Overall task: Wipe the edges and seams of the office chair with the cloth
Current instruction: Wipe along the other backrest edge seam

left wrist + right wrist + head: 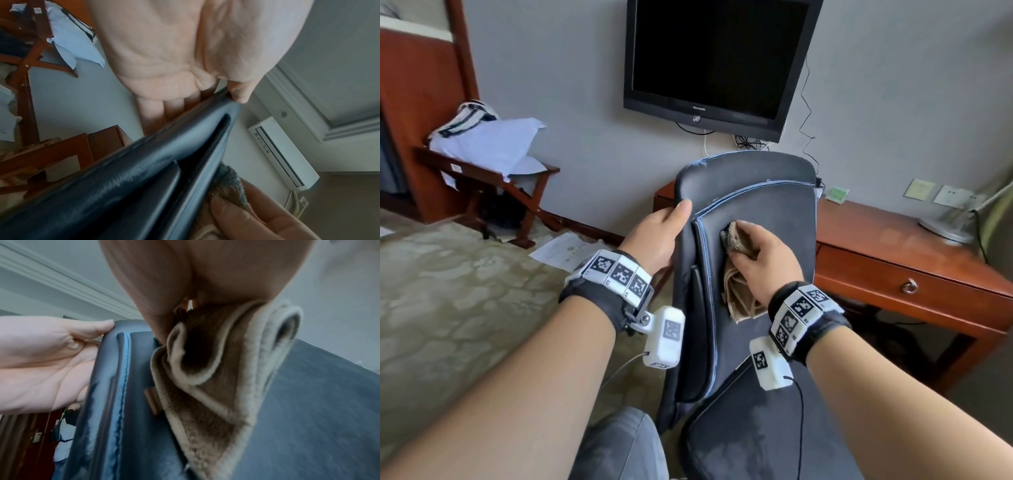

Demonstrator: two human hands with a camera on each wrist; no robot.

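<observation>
My left hand [654, 236] grips the office chair [753, 192] backrest's side edge, steadying it; my right hand [763, 260] clutches the cloth [739, 294], pressed beside the blue seam [703, 246] for wiping.

Patterned carpet [448, 308]; office chair [756, 192], papers [561, 253] on it

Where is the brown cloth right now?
In the head view, the cloth is bunched in the right hand, pressed on the chair's backrest just right of its blue seam.
</observation>
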